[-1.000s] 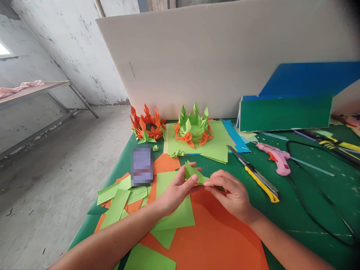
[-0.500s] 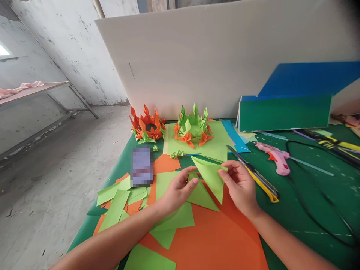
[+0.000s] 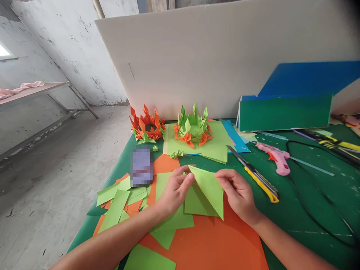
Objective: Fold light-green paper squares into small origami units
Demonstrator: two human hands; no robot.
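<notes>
A light green sheet of paper (image 3: 201, 202) with a diagonal fold stands partly opened between my hands, its upper flap tilted above the lower one. My left hand (image 3: 176, 189) has its thumb and fingertips at the upper left corner. On the other side, my right hand (image 3: 239, 191) pinches the upper right corner between thumb and forefinger. Below lies a large orange sheet (image 3: 219, 240), with more green paper pieces (image 3: 174, 221) partly under my left hand. Farther back stand an orange folded-paper crown (image 3: 144, 125) and a green one (image 3: 194, 125) with orange paper flowers.
To the right lie a yellow-handled utility knife (image 3: 257, 178) and a pink glue gun (image 3: 277, 157) with its black cord. A pixelated phone-like object (image 3: 141, 167) and paper scraps (image 3: 115, 210) are on the left. A large white board (image 3: 182, 60) stands behind the table.
The folded green sheet has come down slightly and its flaps have spread apart, showing more of the lower flap. My right hand has shifted slightly left and down; my left hand has barely moved.
</notes>
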